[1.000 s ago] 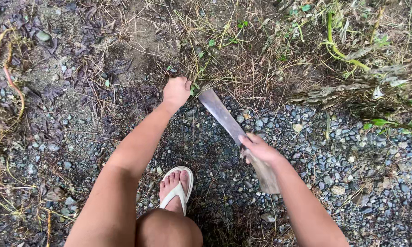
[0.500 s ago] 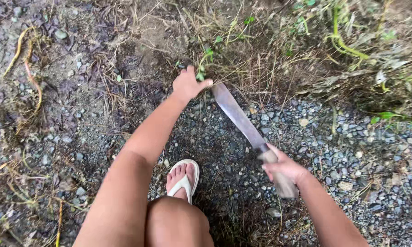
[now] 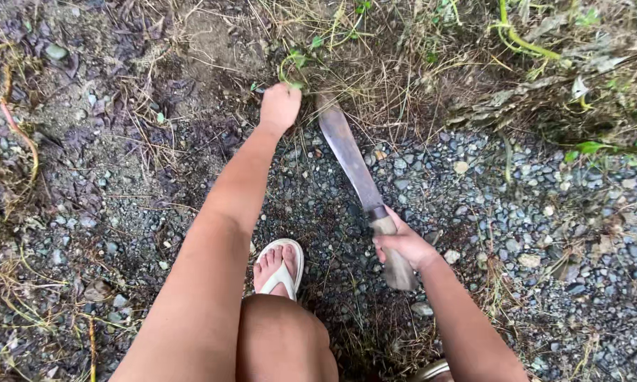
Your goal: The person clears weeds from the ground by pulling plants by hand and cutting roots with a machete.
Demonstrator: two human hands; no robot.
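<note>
Far left, bare damp soil (image 3: 85, 92) with dead leaves and one curved orange-brown stem (image 3: 18, 131) lying along the edge, a few grey pebbles scattered around it. Moving in, the left arm stretches up the middle of the view, and the left hand (image 3: 279, 106) is clenched into a fist around one small green weed (image 3: 294, 67), gripping it low where its stalks meet the ground, right at the line between gravel and dry grass. Below that arm, one foot in one white flip-flop (image 3: 282, 267) is planted on the gravel (image 3: 474, 184), toes pointing up the frame, with one bent knee filling the bottom edge. Just to the right of the fist comes one machete (image 3: 350, 159), a long dull rusty blade lying slantwise, its tip pushed into the dry grass (image 3: 396, 85) just beside the weed, close to the left hand but not touching it. Follow the blade down and right to the pale wooden handle: the right hand (image 3: 402, 244) is wrapped round it, fingers curled shut over the grip, the butt of the handle sticking out below the palm. Two hands, one tool, one plant in hand. Further right it is all grey gravel, and along the top right a tangle of dry straw with one thick green vine (image 3: 524, 42) curling through it and one fresh green leaf (image 3: 589, 148) at the edge.
</note>
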